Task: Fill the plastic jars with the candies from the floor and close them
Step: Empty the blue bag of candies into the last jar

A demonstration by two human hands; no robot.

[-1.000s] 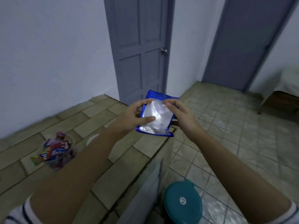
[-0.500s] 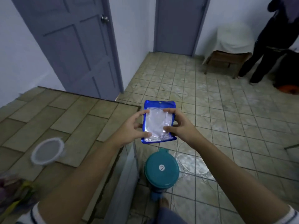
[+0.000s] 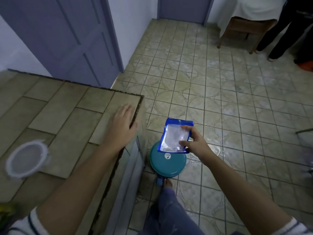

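Note:
My right hand [image 3: 194, 143] pinches a blue-edged clear plastic pouch [image 3: 174, 136] by its right side and holds it above a teal pedal bin [image 3: 166, 162] on the floor. The pouch looks flat. My left hand [image 3: 121, 123] lies flat with straight fingers on the tiled counter [image 3: 59, 116], near its right corner. A clear round jar lid [image 3: 25, 160] rests on the counter at the left. A blurred patch of coloured candy wrappers [image 3: 5, 211] shows at the bottom left edge.
The counter's corner edge [image 3: 138, 106] drops to a tiled floor [image 3: 220, 99]. My bare foot [image 3: 167, 183] is on the bin's pedal. A purple door [image 3: 67, 39] stands behind the counter. A cloth-covered wooden table [image 3: 245, 21] and a standing person's legs [image 3: 279, 34] are at the far right.
My left hand let go of the pouch and came down flat onto the counter. My right hand lowered the pouch over the teal bin. The view swung right and down.

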